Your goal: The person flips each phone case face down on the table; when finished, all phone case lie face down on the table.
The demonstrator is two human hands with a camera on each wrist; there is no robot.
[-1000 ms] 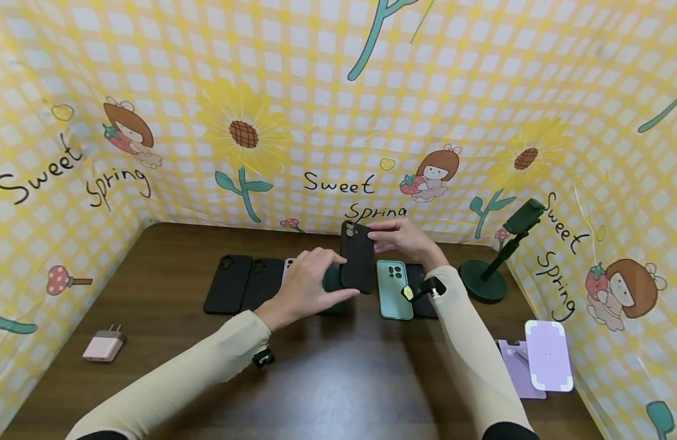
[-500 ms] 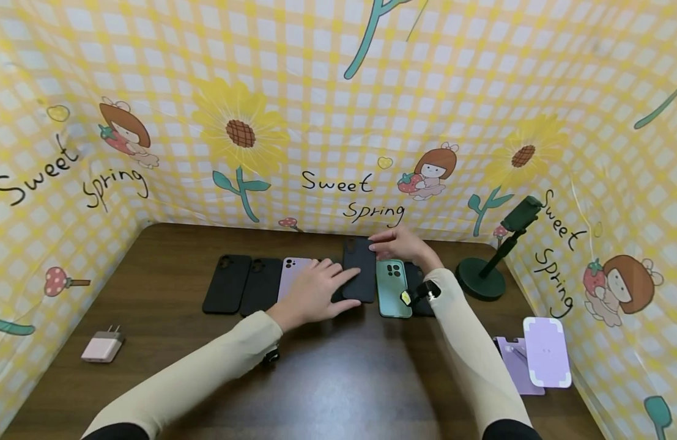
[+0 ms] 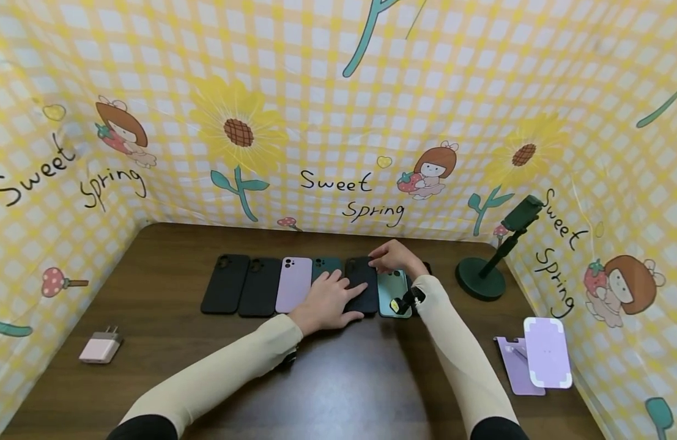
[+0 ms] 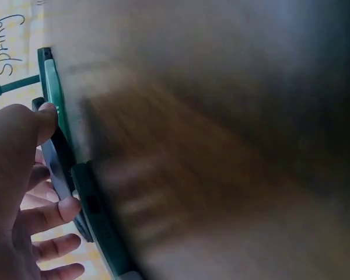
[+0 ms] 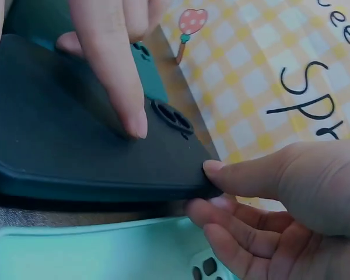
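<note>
- And down it comes: a second ago your dark case was up in the air above the row, half a second ago it sat higher than its neighbours, and now it's drawn level with them
- That gives it a place in the line, between the green case on its left and the mint case on its right, so this looks like a placing nearly finished
- Not quite flat, by the look of it: the right wrist view shows a dark gap beneath the long edge facing the mint case
- Your left hand has gone from gripping the case to lying across it, fingers spread and grasping nothing, index finger reaching onto its back, thumb by the lower edge
- Your right hand is the one with a hold, pinching the upper right corner, thumb on top and fingers tucked below
- Both forearms come in from the near side, the left reaching over toward the middle, the right with its wrist bent over the mint case
- Further left, the lilac case and two black cases lie in the same row, untouched by either hand
</note>
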